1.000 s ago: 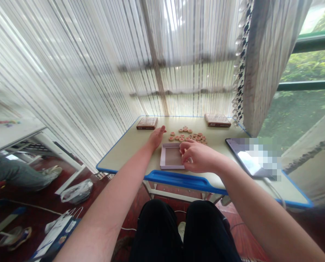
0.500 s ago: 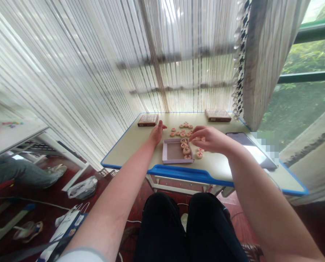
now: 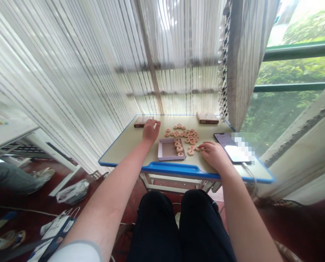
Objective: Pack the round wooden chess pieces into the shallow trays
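Over the table's left half, near the far left box, my left hand [image 3: 151, 131] hangs with its thumb apart from the fingers, holding nothing. My right hand [image 3: 213, 153] is low on the right side, its fingertips closed around a round wooden Chinese chess piece [image 3: 197, 148], partly hidden by the fingers. Between the hands lies a shallow open box [image 3: 167, 158] with a column of dark-marked chess pieces [image 3: 179, 149] along its right side. Red-marked pieces [image 3: 191, 152] lie just right of the box, and many more loose pieces [image 3: 190, 138] are spread behind it.
Two flat boxes stand at the back, a left box [image 3: 140, 122] and a right box [image 3: 207, 118]. A phone [image 3: 219, 137] with a cable lies at the right. The table has a blue edge [image 3: 173, 168]. Another person's leg [image 3: 12, 177] shows at the left.
My right hand has moved from above the loose pieces down toward the table's near right, uncovering pieces behind the box. My left hand has turned palm-down. The view has shifted slightly right.
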Available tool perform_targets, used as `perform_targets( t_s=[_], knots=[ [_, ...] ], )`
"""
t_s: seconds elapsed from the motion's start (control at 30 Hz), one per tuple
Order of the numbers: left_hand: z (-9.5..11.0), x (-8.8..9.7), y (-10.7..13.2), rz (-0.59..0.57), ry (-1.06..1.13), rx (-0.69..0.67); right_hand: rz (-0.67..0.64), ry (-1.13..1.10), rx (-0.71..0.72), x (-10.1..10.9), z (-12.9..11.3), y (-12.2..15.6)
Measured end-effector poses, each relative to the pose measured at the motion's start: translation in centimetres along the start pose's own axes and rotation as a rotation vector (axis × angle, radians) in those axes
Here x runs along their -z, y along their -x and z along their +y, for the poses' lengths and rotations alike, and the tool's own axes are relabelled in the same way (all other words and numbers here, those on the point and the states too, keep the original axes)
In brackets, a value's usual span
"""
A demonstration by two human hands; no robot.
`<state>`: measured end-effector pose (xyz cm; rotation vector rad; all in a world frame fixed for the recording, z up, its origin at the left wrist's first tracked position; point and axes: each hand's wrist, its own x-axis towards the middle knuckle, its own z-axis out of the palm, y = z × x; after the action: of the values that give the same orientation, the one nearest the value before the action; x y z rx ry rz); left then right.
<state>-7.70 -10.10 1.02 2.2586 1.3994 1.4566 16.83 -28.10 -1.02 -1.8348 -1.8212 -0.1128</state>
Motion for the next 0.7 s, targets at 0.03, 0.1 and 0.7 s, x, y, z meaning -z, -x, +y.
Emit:
perform_targets(
  t_s=[0.03, 0.1, 0.7],
  knots=[
    [0.5, 0.5, 0.0, 0.016, 0.007, 0.001, 0.023, 0.0, -0.023, 0.0, 0.0, 0.1],
    [1.4, 1.2, 0.5, 0.026, 0.018, 0.036, 0.042, 0.019, -0.074, 0.0, 0.0, 0.0],
    [1.4, 0.9, 6.0, -0.051, -0.049, 0.087, 0.276, -0.297, -0.012, -1.0, -2.6, 0.3]
  ],
)
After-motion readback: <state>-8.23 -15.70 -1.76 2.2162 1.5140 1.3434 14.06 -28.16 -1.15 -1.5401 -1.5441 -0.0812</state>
